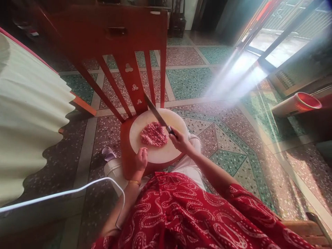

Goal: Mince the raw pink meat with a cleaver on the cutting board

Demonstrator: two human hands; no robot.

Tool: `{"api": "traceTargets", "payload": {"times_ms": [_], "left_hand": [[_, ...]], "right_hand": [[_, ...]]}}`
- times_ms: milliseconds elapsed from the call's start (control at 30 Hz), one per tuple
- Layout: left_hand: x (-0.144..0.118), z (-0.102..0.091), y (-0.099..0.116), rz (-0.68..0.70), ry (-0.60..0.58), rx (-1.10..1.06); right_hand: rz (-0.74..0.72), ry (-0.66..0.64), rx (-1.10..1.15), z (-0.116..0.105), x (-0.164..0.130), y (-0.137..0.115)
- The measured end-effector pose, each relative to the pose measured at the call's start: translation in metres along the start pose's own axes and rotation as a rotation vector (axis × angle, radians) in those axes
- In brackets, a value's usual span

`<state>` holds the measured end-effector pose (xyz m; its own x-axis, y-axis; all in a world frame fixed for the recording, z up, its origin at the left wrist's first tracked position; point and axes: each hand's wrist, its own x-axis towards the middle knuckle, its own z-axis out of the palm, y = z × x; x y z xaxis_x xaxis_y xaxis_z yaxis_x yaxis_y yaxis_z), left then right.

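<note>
Terrazzo flr, green & pinkish, spreads around & beyond rd white board, which sits on seat of red wooden chair; slatted chair back rises past board's far side. Raw minced meat lies as one flat patch abt mid-board. R hand at board's R side, clenched round handle of knife; meat is just L of that grip, blade angled by its far-R edge, tip out past board's far rim. L hand at board's near-L rim, fingers curled in; meat just beyond fingertips, can't tell if touching. Cream cloth hangs L of board, pale bin w/ red rim well R of it.
</note>
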<state>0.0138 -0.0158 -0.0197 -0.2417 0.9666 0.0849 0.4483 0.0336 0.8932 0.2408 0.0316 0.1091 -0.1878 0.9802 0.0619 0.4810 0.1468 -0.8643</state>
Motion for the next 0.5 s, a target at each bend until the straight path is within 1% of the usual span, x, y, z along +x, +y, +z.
{"api": "traceTargets", "payload": {"times_ms": [67,100,133,200,233,267,300,333,400,433,467,500], "left_hand": [[0.0,0.001,-0.001,0.008,0.008,0.008],[0.0,0.001,-0.002,0.009,0.011,0.016],[0.0,0.001,-0.002,0.009,0.008,0.023],[0.0,0.001,-0.003,0.006,0.002,0.026],[0.0,0.0,-0.002,0.004,-0.003,0.021],[0.0,0.0,-0.002,0.002,-0.007,0.013],[0.0,0.0,-0.002,0.0,-0.007,0.004],[0.0,0.001,-0.001,-0.001,-0.004,-0.004],[0.001,0.001,0.0,-0.006,0.01,-0.021],[0.001,0.001,0.001,-0.012,0.019,-0.033],[0.002,0.001,0.002,-0.019,0.023,-0.047],[0.002,0.0,0.003,-0.026,0.024,-0.061]], "right_hand": [[-0.044,0.082,-0.01,-0.001,0.002,0.0],[-0.024,0.076,-0.037,0.0,0.003,0.003],[0.023,0.037,-0.074,0.001,0.003,0.006],[0.154,-0.091,-0.143,0.002,0.005,0.011],[0.197,-0.142,-0.159,0.0,0.006,0.01],[0.203,-0.162,-0.158,-0.002,0.008,0.007],[0.169,-0.15,-0.144,-0.006,0.01,0.002],[0.106,-0.117,-0.126,-0.008,0.011,-0.003],[-0.033,-0.021,-0.105,-0.01,0.013,-0.011],[-0.066,0.02,-0.108,-0.009,0.012,-0.01],[-0.059,0.037,-0.122,-0.007,0.011,-0.007],[-0.02,0.028,-0.144,-0.003,0.009,-0.002]]}}
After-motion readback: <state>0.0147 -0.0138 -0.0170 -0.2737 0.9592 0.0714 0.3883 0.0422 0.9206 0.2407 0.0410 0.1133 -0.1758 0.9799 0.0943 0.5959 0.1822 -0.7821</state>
